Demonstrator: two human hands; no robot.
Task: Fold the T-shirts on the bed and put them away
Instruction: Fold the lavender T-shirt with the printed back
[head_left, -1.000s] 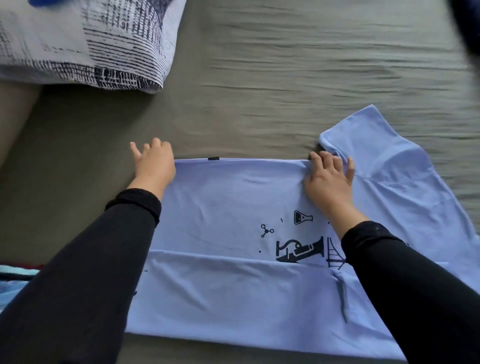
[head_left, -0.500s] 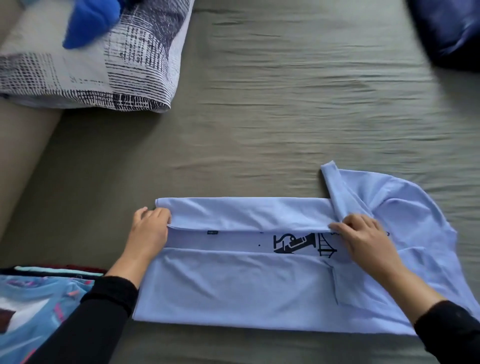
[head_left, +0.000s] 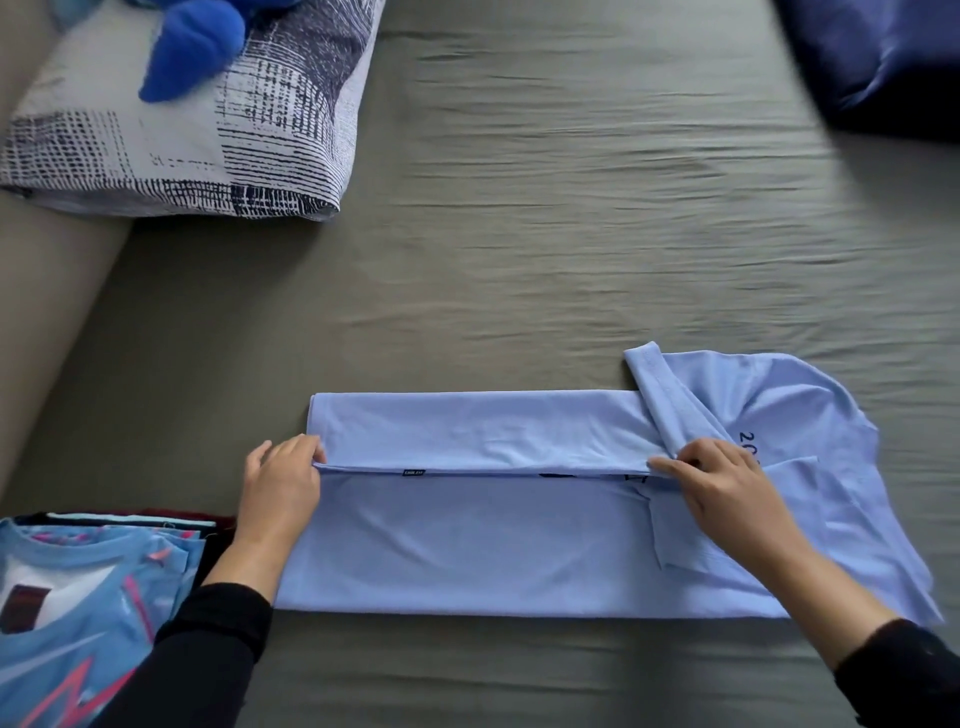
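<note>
Shirt (head_left: 467, 540), on bed (head_left: 571, 260): far edge now drawn toward me onto near fold, my left hand (head_left: 280, 488) and right hand (head_left: 722, 483) seemingly pinching it; lengthwise fold nearly closed.

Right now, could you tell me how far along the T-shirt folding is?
Done: a pile of folded shirts lies at the near left. In hand: the left hand and right hand pinch the lilac shirt's far edge, folded towards the middle. Left: its sleeve end is loose, then cross folds and putting away.
</note>
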